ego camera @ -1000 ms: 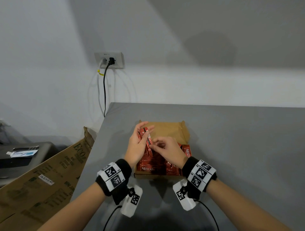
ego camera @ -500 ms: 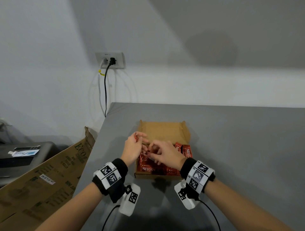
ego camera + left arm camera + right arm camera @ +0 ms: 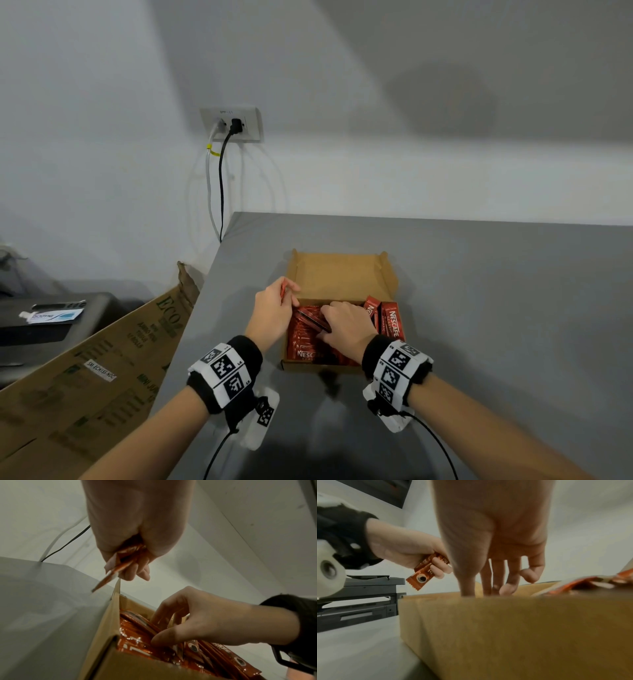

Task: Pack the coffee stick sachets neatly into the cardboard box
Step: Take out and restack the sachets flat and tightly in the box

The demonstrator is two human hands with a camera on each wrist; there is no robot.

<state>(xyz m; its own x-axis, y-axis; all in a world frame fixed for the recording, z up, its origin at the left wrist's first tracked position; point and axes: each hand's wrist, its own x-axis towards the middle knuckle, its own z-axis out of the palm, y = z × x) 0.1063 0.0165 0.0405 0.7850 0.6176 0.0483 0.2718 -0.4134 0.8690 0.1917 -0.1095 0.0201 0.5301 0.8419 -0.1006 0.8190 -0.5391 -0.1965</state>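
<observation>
An open cardboard box (image 3: pixel 339 274) sits on the grey table (image 3: pixel 496 308), its lid flap standing up at the back. Red coffee sachets (image 3: pixel 305 353) lie in rows inside, and a few more sachets (image 3: pixel 392 323) stand upright at the right wall. My left hand (image 3: pixel 274 310) hovers over the box's left rim and grips a small bunch of sachets (image 3: pixel 426 572). My right hand (image 3: pixel 346 325) reaches down into the box. Its thumb and fingers (image 3: pixel 157 618) pinch one sachet (image 3: pixel 313 318) lying aslant on the packed rows.
The table's left edge runs close to the box. Below it lean a large printed cardboard sheet (image 3: pixel 102 359) and a dark machine (image 3: pixel 51 329) with a small tube on top. A wall socket (image 3: pixel 233 123) with cables hangs behind.
My left hand came down from above the box to its left rim, still holding its bunch. My right hand moved from the bunch down into the box with one sachet.
</observation>
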